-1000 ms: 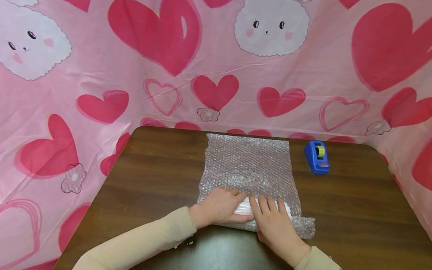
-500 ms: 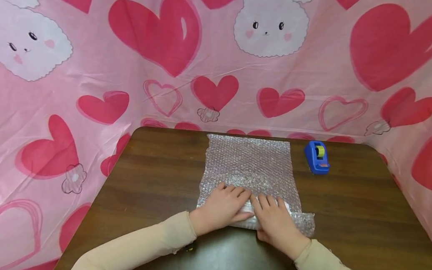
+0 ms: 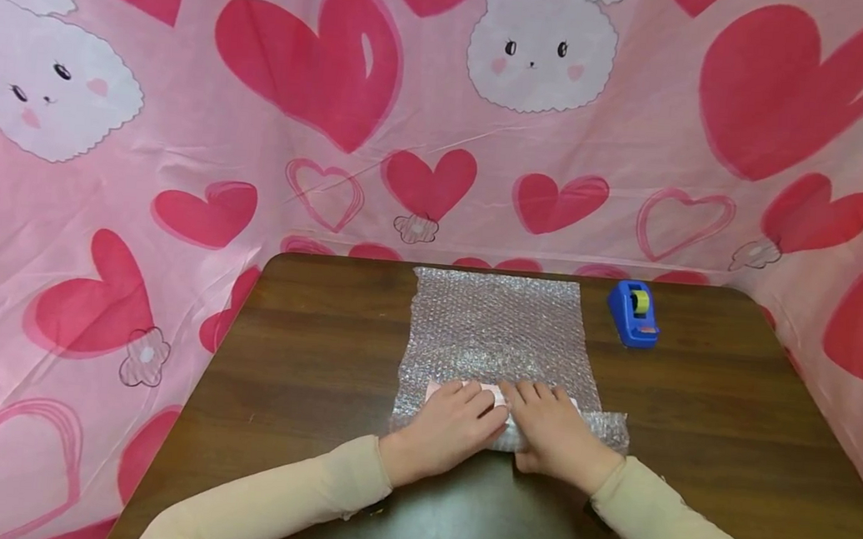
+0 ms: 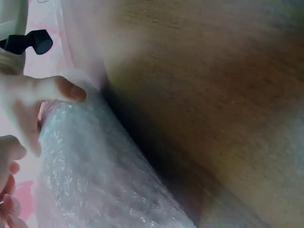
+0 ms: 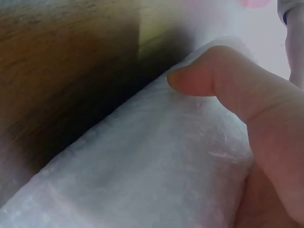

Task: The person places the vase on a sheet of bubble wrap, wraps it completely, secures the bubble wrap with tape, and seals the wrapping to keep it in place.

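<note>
A sheet of bubble wrap (image 3: pixel 499 324) lies on the table, its near end folded over a whitish, pink-edged item (image 3: pixel 499 394) that is mostly hidden. My left hand (image 3: pixel 446 425) has its fingers bent over the item's left part, the thumb toward the middle. Beside it my right hand (image 3: pixel 556 428) grips the rolled end, fingers laid over the top. In the right wrist view the right thumb (image 5: pixel 194 80) presses the near side of the bubble-wrapped roll (image 5: pixel 137 152). The left wrist view shows the wrap's bubbled near face and left fingertips (image 4: pixel 10 206) at the lower left.
A blue tape dispenser (image 3: pixel 634 315) with yellow tape stands at the back right of the brown wooden table (image 3: pixel 321 337). The wrap's folded end (image 3: pixel 611 432) sticks out past the right hand. A pink cloth (image 3: pixel 426 127) with hearts and rabbits hangs behind.
The rolled near end has moved slightly away from the person. The left fingers have drawn back and bent, baring a pinkish edge; the right hand keeps its hold.
</note>
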`<state>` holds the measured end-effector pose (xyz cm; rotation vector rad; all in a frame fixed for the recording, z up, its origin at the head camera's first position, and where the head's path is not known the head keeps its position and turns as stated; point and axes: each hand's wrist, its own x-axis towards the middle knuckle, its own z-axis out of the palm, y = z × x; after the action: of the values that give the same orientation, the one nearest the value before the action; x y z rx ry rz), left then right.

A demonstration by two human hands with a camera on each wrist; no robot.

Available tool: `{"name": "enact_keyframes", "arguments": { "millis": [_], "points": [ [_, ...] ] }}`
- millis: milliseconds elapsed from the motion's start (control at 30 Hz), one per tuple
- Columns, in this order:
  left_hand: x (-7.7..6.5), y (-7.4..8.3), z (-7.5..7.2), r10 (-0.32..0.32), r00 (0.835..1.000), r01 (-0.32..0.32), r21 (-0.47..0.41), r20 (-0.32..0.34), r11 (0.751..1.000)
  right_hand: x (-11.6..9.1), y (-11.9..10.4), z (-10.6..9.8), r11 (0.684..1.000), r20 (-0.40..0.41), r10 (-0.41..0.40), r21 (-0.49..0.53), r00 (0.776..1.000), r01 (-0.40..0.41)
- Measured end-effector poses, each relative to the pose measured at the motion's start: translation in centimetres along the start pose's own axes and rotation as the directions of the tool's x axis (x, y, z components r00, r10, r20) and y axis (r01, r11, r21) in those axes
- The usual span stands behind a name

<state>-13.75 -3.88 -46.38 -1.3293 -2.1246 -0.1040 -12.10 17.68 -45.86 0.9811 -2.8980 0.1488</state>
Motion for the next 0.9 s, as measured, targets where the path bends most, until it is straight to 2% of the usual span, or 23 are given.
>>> {"name": "enact_keyframes", "arguments": {
  "millis": [100, 200, 267, 367, 433, 500, 567, 700, 900],
  "points": [
    [-0.2, 0.4, -0.1, -0.040, 0.999, 0.040, 0.006, 0.001, 0.999, 0.3, 0.3, -0.3, 0.999, 0.022, 0.007, 0.037, 1.000, -0.008],
    [-0.6, 1.2, -0.1, -0.109, 0.990, 0.104, 0.059, 0.088, 0.993, 0.6, 0.5, -0.5, 0.998, 0.051, 0.008, 0.063, 0.999, -0.012],
    [-0.9, 1.8, 0.1, -0.160, 0.971, 0.143, 0.104, 0.178, 0.984, 0.8, 0.6, -0.7, 0.997, 0.073, 0.006, 0.071, 0.997, -0.011],
    [-1.4, 2.4, 0.7, -0.225, 0.926, 0.183, 0.159, 0.304, 0.970, 1.0, 0.7, -0.8, 0.996, 0.098, 0.005, 0.091, 0.995, -0.014],
    [-1.6, 2.5, 1.1, -0.255, 0.899, 0.203, 0.177, 0.356, 0.963, 1.1, 0.7, -1.0, 0.994, 0.114, 0.008, 0.105, 0.993, -0.020],
    [-1.8, 2.5, 1.4, -0.266, 0.885, 0.204, 0.196, 0.381, 0.959, 1.2, 0.8, -1.2, 0.993, 0.123, 0.006, 0.118, 0.992, -0.021],
    [-1.7, 2.3, 1.6, -0.264, 0.881, 0.194, 0.209, 0.392, 0.958, 1.2, 0.8, -1.3, 0.992, 0.126, 0.000, 0.127, 0.992, -0.016],
    [-1.2, 1.8, 1.9, -0.253, 0.884, 0.173, 0.228, 0.393, 0.958, 1.3, 0.9, -1.5, 0.990, 0.125, -0.012, 0.139, 0.992, -0.005],
    [-0.1, 0.6, 2.0, -0.277, 0.873, 0.214, 0.195, 0.402, 0.957, 1.2, 0.9, -1.3, 0.990, 0.136, -0.010, 0.140, 0.991, -0.010]
  ]
}}
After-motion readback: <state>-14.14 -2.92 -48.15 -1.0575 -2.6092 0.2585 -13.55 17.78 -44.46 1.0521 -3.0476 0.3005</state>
